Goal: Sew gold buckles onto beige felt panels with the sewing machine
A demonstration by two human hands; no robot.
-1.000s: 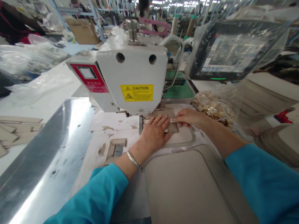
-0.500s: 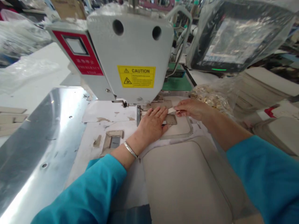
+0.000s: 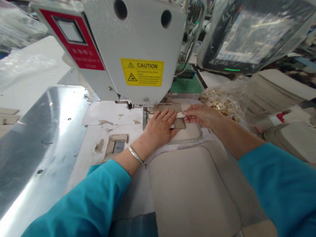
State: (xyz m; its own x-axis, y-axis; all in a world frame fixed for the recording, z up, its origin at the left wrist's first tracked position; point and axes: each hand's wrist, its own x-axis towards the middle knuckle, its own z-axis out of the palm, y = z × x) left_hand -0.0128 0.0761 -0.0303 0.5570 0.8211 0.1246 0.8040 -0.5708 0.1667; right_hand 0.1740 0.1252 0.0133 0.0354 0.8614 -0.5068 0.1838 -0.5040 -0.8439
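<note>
My left hand (image 3: 160, 127) lies flat, fingers stretched out, on a beige leather panel (image 3: 187, 131) under the head of a white sewing machine (image 3: 133, 42). My right hand (image 3: 201, 115) pinches a small pale strip (image 3: 180, 115) at the panel's far edge, just right of my left fingertips. A brown template piece (image 3: 179, 123) lies between both hands. The needle area is hidden behind the machine head.
A large beige padded panel (image 3: 195, 191) lies in front of me. A plastic bag of gold metal fittings (image 3: 222, 103) sits at the right, with a plastic-wrapped control screen (image 3: 249, 36) above it. A shiny steel plate (image 3: 37, 138) covers the left. Stacked beige pieces (image 3: 286, 138) rest far right.
The camera has leaned closer to the machine, so it fills more of the view. Both hands stay on the panel; the right hand has shifted slightly toward the machine.
</note>
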